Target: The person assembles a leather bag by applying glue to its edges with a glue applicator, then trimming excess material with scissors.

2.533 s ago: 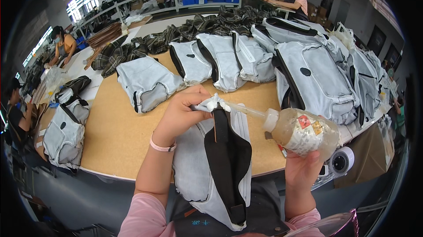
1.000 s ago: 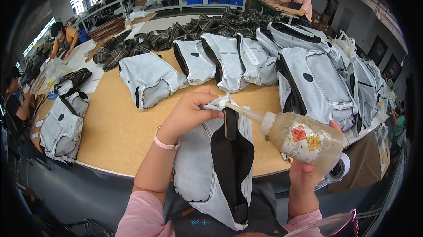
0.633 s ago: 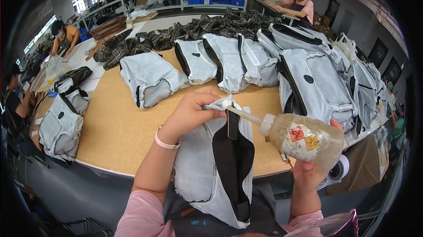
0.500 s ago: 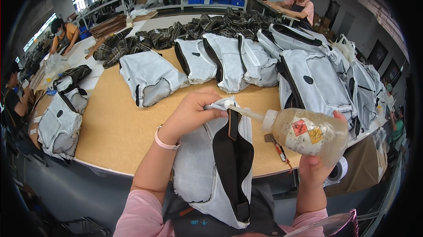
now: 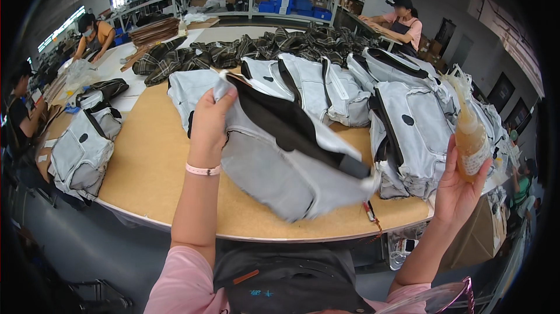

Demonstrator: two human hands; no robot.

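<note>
Pale grey bag shell [image 5: 262, 165], w/ a wide black strip [image 5: 259, 104] along its opening, hangs slantwise from the person's L hand [image 5: 211, 110], which is clamped on its upper L corner, thumb & fingers pressed together on the cloth. Shell is over the mid of the surface, toward the near edge; its lower R end is blurred, & can't tell if it touches the tan tabletop [image 5: 146, 162]. Pink wristband [image 5: 203, 170] on that arm.

R hand [image 5: 461, 188] is clamped round the lower part of a translucent squeeze bottle [image 5: 472, 142], thumb one side, fingers the other. Bottle's near-upright, long spout up, held off the surface's R edge, well apart from the held shell; its body looks yellowish.

Small red-&-white tool [image 5: 368, 212] lies at the near edge, R of cntr, too small to ID; a brownish cord trails over the edge.

Other grey shells: one [image 5: 84, 151] at the near-L corner, a row [image 5: 350, 107] toward the far edge, partly hidden behind the held one, & a bulky pile [image 5: 417, 133] along the R edge. Dk plaid cloth [image 5: 230, 51] is heaped along the far edge; a brown stack [image 5: 154, 32] sits nr the far L corner.
</note>
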